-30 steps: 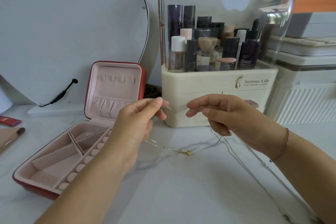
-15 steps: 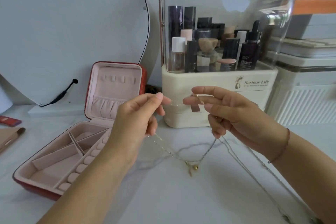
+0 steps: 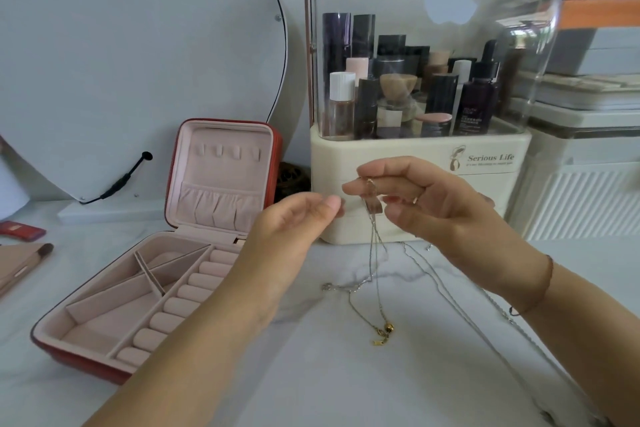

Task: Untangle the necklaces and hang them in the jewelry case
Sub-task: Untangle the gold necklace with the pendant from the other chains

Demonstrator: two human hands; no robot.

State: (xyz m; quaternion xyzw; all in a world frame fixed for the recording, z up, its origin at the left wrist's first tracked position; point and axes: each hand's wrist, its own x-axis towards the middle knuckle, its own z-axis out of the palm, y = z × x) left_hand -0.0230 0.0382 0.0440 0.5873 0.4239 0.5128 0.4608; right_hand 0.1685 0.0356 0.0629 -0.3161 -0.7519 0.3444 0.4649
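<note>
A thin necklace (image 3: 375, 274) is pinched in the right hand (image 3: 426, 208), dangling toward the tabletop (image 3: 311, 374); at nine o'clock, the left hand (image 3: 294, 229) is held with loose, empty grip.

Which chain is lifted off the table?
The chain with the gold clasp, pinched in the right hand and hanging down to the tabletop. The long silver chain to its right lies flat, unheld.
</note>
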